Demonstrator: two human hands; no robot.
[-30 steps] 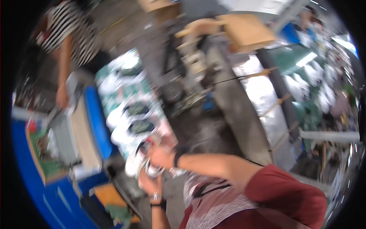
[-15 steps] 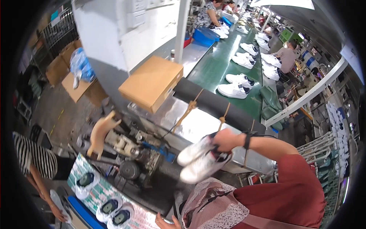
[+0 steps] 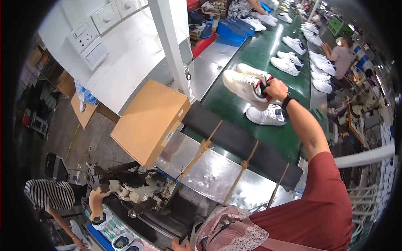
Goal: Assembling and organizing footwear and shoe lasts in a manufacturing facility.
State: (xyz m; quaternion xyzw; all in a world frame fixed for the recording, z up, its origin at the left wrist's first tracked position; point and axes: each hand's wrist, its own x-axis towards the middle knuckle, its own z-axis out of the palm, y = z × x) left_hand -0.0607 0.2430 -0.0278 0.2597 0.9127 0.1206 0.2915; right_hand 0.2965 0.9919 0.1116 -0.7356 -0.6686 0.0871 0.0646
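Note:
My right hand (image 3: 276, 90), with a dark band on the wrist, is closed on the heel ends of a pair of white sneakers (image 3: 243, 87) with dark and red collars. The pair hangs over the near end of a green conveyor belt (image 3: 234, 62), toes pointing left. Just below it on the belt is another white sneaker (image 3: 264, 116), partly covered by the held pair. At the bottom edge shows part of my left hand (image 3: 181, 244), fingers apart and nothing in them, low beside my lace-trimmed apron (image 3: 228, 230).
A brown cardboard box (image 3: 146, 121) rests beside a black roller (image 3: 238, 142) tied with cords. More white sneakers (image 3: 287, 65) line the belt. Machinery (image 3: 142, 192) stands at lower left, near a person in a striped top (image 3: 50, 194). A white post (image 3: 169, 46) rises behind the box.
My right hand has carried the pair of sneakers up and away from my body, from in front of the metal ledge to above the belt. The view has shifted toward the box and belt.

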